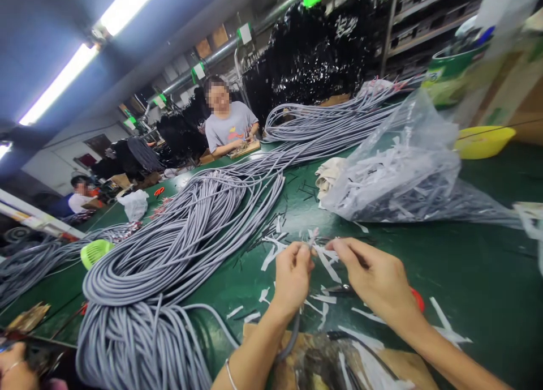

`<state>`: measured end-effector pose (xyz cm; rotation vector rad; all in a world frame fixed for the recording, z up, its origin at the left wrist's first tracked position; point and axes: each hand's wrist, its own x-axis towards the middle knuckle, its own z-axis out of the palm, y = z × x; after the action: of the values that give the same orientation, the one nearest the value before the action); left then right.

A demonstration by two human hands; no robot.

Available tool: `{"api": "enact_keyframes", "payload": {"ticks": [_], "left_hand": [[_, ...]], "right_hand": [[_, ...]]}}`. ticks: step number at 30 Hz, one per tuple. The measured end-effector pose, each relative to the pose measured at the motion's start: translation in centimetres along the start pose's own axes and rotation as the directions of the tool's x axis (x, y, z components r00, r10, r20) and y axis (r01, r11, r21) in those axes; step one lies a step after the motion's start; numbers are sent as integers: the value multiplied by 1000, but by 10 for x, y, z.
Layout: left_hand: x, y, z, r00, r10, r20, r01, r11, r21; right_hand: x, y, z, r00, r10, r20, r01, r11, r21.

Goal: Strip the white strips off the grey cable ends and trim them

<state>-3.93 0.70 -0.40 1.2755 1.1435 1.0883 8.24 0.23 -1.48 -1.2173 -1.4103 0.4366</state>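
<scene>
My left hand (292, 277) is closed in a pinch around the end of a grey cable (292, 338). The tip of the cable pokes up past the fingers, with a pale pinkish bit at its end, and its length runs down behind my left wrist. Just right of that tip, my right hand (379, 279) has thumb and forefinger pressed together; whatever they hold is too small to make out. Under the right hand lies a pair of scissors (339, 290) with a red handle, partly covered by the hand. White strips (328, 265) are scattered around both hands.
Large coils of grey cable (169, 237) cover the left and back of the green table (479, 254). A clear plastic bag (394, 180) of white scraps stands right, near a yellow bowl (483, 142). Cardboard (407, 364) lies in front. A co-worker (231, 124) sits opposite.
</scene>
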Motion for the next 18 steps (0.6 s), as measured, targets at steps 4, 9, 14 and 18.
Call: {"api": "enact_keyframes", "payload": {"ticks": [4,9,14,18], "left_hand": [[0,-3,1,997,42,-58,-42,999,2],[0,-4,2,998,49,-44,-49,999,13],[-1,-1,2,999,29,-27,-28,999,20],[-2,0,1,998,29,53,-34,995,91]], "right_hand": [[-5,-4,2,973,-229,36,232,959,-163],[-4,-1,3,958,-286,31,285,929,-236],[-2,-2,1,965,-259,38,261,940,-218],[0,0,1,977,-206,62,213,965,-152]]}}
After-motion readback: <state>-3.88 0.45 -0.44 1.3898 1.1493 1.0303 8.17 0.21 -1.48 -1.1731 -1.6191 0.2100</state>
